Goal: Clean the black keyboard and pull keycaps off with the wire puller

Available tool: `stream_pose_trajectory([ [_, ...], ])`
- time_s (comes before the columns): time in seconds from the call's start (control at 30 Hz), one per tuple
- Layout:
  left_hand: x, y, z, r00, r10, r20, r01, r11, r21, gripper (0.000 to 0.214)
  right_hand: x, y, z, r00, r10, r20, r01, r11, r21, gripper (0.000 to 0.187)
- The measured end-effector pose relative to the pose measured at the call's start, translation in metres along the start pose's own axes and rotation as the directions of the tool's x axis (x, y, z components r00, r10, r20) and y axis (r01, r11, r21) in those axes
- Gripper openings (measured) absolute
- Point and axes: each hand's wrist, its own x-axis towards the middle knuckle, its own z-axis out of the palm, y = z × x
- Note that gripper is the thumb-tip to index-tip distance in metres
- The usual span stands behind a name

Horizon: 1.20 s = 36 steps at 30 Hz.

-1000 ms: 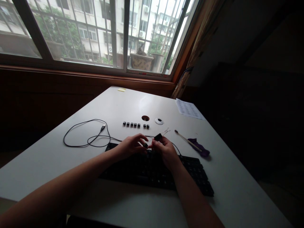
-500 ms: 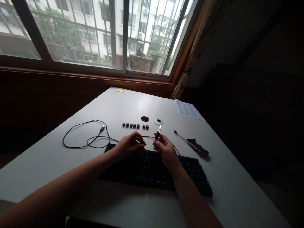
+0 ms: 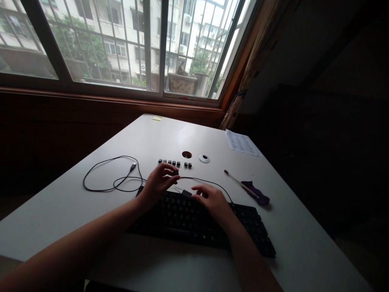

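A black keyboard (image 3: 194,221) lies on the white table (image 3: 158,138) in front of me. My left hand (image 3: 158,182) is raised over the keyboard's far edge and pinches a small black keycap (image 3: 175,172) between its fingertips. A row of several loose black keycaps (image 3: 174,163) lies just beyond that hand. My right hand (image 3: 212,200) rests low on the keyboard's top edge, fingers curled over a small tool (image 3: 186,193) with a dark handle that lies at its fingertips.
The keyboard's black cable (image 3: 112,176) loops across the table to the left, ending in a USB plug. A round hole (image 3: 187,154) and its white cover (image 3: 204,159) sit mid-table. A thin stick (image 3: 240,183) and purple cloth (image 3: 255,191) lie right, a printed sheet (image 3: 241,142) beyond.
My right hand has lowered the tool from upright in the air down to the keyboard's top edge. My left hand has moved forward toward the keycap row with a keycap in its fingertips.
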Motion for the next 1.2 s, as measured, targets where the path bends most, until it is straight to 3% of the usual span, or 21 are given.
stream_pose_trajectory([
  [0.13,0.0,-0.001,-0.001,1.0,-0.031,-0.001,0.031,0.998,0.056,0.026,0.001,0.005,0.001,0.997,-0.027,-0.072,0.026,1.0,-0.018,0.007],
  [0.57,0.001,-0.009,-0.001,0.992,-0.082,0.099,0.071,0.992,0.107,0.026,0.0,0.009,0.001,0.933,-0.219,-0.286,0.198,0.975,-0.1,0.012],
  [0.83,0.0,-0.012,0.0,0.978,-0.019,0.206,-0.018,0.984,0.175,0.021,-0.004,-0.002,0.009,0.916,-0.308,-0.257,0.305,0.951,-0.054,0.021],
  [1.03,-0.002,-0.017,0.003,0.975,-0.032,0.222,-0.015,0.979,0.205,0.023,-0.006,-0.005,0.016,0.926,-0.292,-0.241,0.297,0.955,-0.016,0.022],
  [1.2,-0.003,-0.014,0.004,0.962,0.009,0.273,-0.094,0.949,0.3,0.018,-0.006,-0.006,0.017,0.927,-0.292,-0.234,0.294,0.955,-0.026,0.019],
])
